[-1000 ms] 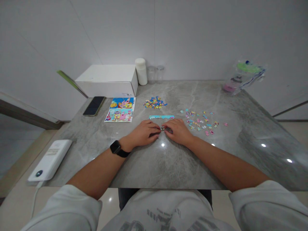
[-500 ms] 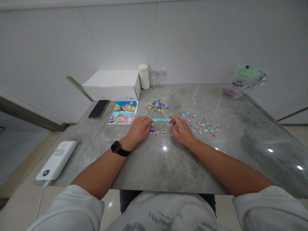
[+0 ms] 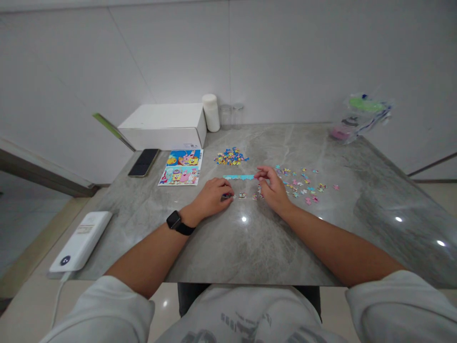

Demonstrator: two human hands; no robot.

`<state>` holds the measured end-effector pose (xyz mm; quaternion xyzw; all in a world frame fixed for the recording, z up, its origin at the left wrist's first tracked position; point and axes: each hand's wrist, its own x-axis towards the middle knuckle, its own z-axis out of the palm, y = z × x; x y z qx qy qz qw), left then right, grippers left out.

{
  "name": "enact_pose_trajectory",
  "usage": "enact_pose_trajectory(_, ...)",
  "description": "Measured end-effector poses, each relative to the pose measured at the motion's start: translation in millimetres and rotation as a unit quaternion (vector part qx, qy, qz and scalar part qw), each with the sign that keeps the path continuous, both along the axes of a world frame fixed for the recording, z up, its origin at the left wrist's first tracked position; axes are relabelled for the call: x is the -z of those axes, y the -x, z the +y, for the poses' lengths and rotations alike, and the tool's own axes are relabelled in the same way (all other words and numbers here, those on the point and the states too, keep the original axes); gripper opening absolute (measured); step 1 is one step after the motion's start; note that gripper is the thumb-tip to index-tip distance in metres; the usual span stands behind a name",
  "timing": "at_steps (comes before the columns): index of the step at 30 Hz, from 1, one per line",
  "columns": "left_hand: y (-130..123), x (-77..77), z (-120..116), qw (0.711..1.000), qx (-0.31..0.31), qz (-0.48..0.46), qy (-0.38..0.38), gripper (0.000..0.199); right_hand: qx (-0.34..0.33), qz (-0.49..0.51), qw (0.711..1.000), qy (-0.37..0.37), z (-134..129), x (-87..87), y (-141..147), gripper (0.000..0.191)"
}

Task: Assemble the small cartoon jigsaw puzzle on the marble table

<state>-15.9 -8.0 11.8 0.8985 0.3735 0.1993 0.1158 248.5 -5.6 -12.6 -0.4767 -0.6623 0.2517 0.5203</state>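
A thin light-blue strip of joined puzzle pieces [image 3: 238, 177] lies on the table. My right hand [image 3: 274, 190] is at its right end, thumb and fingers bent round that end; the fingertips partly cover it. Below the strip, my left hand [image 3: 214, 196] rests low with curled fingers round a dark puzzle piece [image 3: 226, 196], which they largely hide. Between the hands a puzzle piece [image 3: 243, 195] lies in a lower row, and another puzzle piece [image 3: 254, 196] sits close to my right hand.
Loose pieces [image 3: 303, 186] spread to the right; a blue-yellow pile [image 3: 231, 156] lies behind the strip. A picture sheet [image 3: 181, 167], phone [image 3: 144, 162] and white box [image 3: 162, 126] stand left. Also present: white bottle [image 3: 211, 113], glasses [image 3: 232, 117], plastic bag [image 3: 360, 119], power bank [image 3: 81, 240].
My left hand has moved from the strip's left end down toward me, onto the lower row. My right hand has shifted slightly to the right and stays by the strip's right end.
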Motion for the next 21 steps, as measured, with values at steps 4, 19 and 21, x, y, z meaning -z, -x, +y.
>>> enact_pose_trajectory(4,-4.8,3.8,-0.7,1.0,0.0,-0.004,0.003,0.015,-0.008,-0.018,1.0,-0.009,-1.0,0.7,1.3,0.033)
enact_pose_trajectory(19,-5.6,4.9,0.8,1.0,-0.016,-0.009,0.006,0.015,-0.013,-0.048,0.999,-0.017,-0.3,-2.2,0.1,0.034)
enact_pose_trajectory(21,-3.4,4.3,1.6,1.0,-0.018,-0.01,-0.002,0.021,-0.029,-0.085,0.996,-0.026,-0.5,-2.5,-0.4,0.033)
